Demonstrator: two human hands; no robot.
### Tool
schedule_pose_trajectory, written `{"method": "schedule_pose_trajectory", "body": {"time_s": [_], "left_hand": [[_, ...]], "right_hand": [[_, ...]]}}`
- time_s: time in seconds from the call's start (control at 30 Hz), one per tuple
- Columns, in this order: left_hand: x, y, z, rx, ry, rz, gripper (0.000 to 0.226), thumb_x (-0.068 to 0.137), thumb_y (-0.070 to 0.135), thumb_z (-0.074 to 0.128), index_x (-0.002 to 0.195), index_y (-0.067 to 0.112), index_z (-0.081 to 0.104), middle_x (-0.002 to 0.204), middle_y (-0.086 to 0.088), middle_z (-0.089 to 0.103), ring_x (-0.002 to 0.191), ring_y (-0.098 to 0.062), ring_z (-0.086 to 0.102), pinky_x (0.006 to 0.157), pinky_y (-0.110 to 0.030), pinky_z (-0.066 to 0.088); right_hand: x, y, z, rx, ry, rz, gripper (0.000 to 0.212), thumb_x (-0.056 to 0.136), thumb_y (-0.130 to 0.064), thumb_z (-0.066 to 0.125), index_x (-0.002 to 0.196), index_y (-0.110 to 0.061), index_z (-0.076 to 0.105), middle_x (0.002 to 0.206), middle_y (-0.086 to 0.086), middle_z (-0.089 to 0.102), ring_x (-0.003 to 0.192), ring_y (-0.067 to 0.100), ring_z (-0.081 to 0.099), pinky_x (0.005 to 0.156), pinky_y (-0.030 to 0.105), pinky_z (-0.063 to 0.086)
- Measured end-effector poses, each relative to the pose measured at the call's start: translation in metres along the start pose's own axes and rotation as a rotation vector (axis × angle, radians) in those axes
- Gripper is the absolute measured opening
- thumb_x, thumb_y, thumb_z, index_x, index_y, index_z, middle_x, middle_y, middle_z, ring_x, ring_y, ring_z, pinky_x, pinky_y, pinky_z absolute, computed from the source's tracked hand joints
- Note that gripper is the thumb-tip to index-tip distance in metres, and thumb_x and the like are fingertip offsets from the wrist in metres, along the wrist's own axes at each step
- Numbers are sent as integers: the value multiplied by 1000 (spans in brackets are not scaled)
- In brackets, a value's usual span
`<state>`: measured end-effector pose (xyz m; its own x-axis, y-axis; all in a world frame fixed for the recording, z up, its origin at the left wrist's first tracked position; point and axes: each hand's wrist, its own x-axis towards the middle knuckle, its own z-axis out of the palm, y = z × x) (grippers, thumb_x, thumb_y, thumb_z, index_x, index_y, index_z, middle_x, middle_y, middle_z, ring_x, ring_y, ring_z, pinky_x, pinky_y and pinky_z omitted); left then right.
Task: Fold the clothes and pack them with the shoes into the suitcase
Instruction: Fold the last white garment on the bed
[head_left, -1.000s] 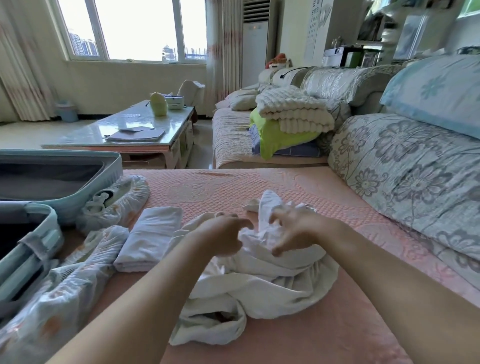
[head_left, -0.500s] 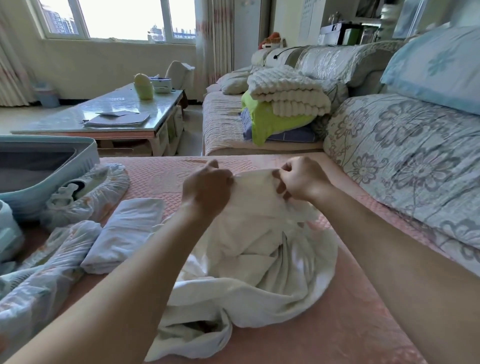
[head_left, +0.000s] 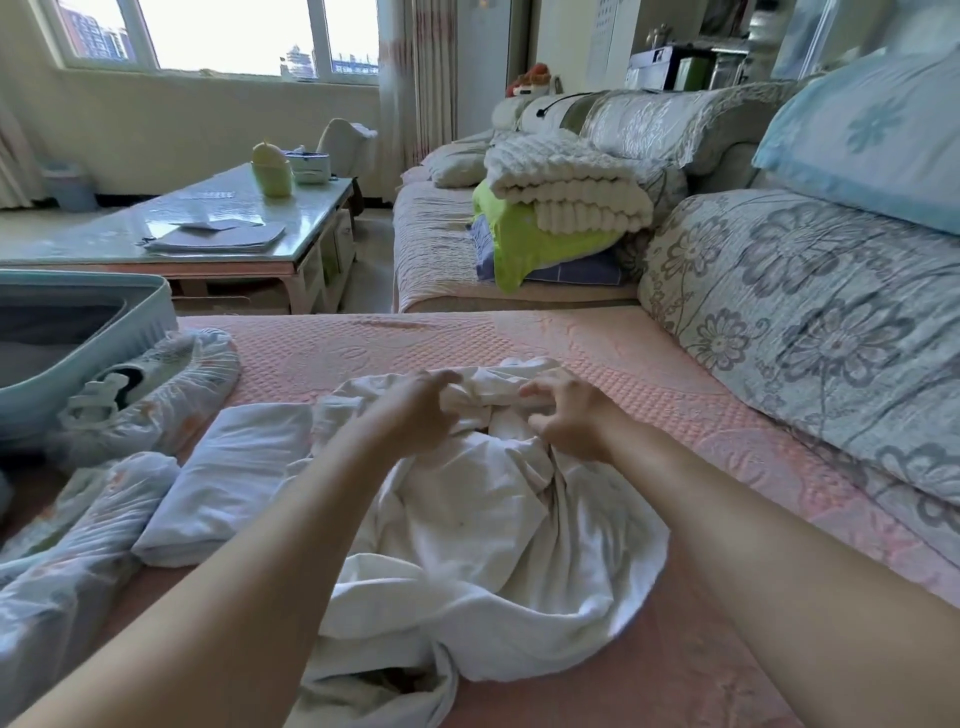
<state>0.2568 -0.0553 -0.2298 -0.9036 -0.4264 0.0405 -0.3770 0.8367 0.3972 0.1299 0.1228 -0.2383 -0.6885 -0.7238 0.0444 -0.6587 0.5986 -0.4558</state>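
A crumpled white garment (head_left: 483, 530) lies on the pink couch seat (head_left: 675, 410) in front of me. My left hand (head_left: 415, 410) and my right hand (head_left: 569, 415) both grip its bunched far edge, fingers curled into the cloth, close together and low on the seat. A folded white garment (head_left: 234, 473) lies to the left. A shoe in a clear plastic bag (head_left: 150, 395) leans against the open light-blue suitcase (head_left: 130, 332) at the far left. A second plastic-wrapped bundle (head_left: 67, 561) lies at the lower left.
Floral back cushions (head_left: 810, 322) line the right side. Beyond the seat's far edge stands a glass coffee table (head_left: 208, 228) and another couch section with folded blankets (head_left: 561, 202).
Half a second ago both hands held the garment's edge raised above the seat. Now they have come down and the cloth is bunched low between them.
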Motion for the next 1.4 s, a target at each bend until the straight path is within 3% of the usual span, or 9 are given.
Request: {"method": "schedule_pose_trajectory", "body": {"time_s": [0.23,0.37,0.57,0.77,0.9,1.0,1.1,1.23,1.4], "left_hand": [[-34,29,21,340,-335,153,54,87,35,69,139,34,54,139,1,55,124,-24,54,100,-33,45],[-52,23,13,525,-63,199,29,95,23,51,117,33,67,119,4,66,111,-23,62,80,-28,48],[-72,14,-4,512,52,130,42,96,22,50,131,42,56,137,4,47,133,-23,40,109,-42,34],[-122,68,-6,3,-399,333,44,78,56,75,116,38,65,100,19,61,97,-7,62,87,-25,49],[-139,70,3,196,-568,361,43,81,23,74,123,29,65,96,9,61,84,-9,58,73,-20,44],[-136,49,-10,170,-386,371,25,84,-1,53,91,15,72,75,7,57,64,-6,47,57,-17,39],[-129,17,-37,18,-221,267,38,87,-9,50,85,24,68,87,1,65,81,-13,57,72,-25,46],[-140,-4,-68,236,-131,191,39,94,0,49,95,34,69,99,12,62,94,-12,60,71,-12,42],[-148,-25,-83,514,-106,-49,22,89,20,58,95,35,73,102,9,66,87,-14,60,81,-27,53]], "right_hand": [[-30,11,6,-55,-116,40,63,92,-3,57,145,-36,47,144,6,53,127,24,55,87,12,43],[-51,14,-16,-270,-99,77,26,92,-12,64,106,-30,77,117,-1,70,103,19,65,89,23,48],[-78,15,-33,-524,-165,228,15,88,-25,62,94,-12,60,102,10,64,83,27,57,74,30,46],[-106,-6,-29,-395,-249,-23,44,82,-28,58,123,-40,67,145,-9,45,133,21,43,115,37,35],[-122,-14,-16,-384,-645,-40,70,72,-39,82,136,-43,56,136,-10,50,124,14,51,104,31,44],[-131,-13,-10,-621,-523,-137,62,73,-41,83,129,-38,56,130,-3,51,124,18,44,109,42,35],[-132,-12,-12,-510,-323,-85,9,89,-36,60,98,-37,56,122,6,60,124,28,51,100,43,38],[-134,-39,-12,-327,-239,-94,20,94,-48,60,107,-32,58,111,1,66,104,26,62,88,35,49],[-153,-95,1,277,-795,-42,23,96,-31,68,111,-15,67,105,5,71,93,21,70,76,30,59]]}}
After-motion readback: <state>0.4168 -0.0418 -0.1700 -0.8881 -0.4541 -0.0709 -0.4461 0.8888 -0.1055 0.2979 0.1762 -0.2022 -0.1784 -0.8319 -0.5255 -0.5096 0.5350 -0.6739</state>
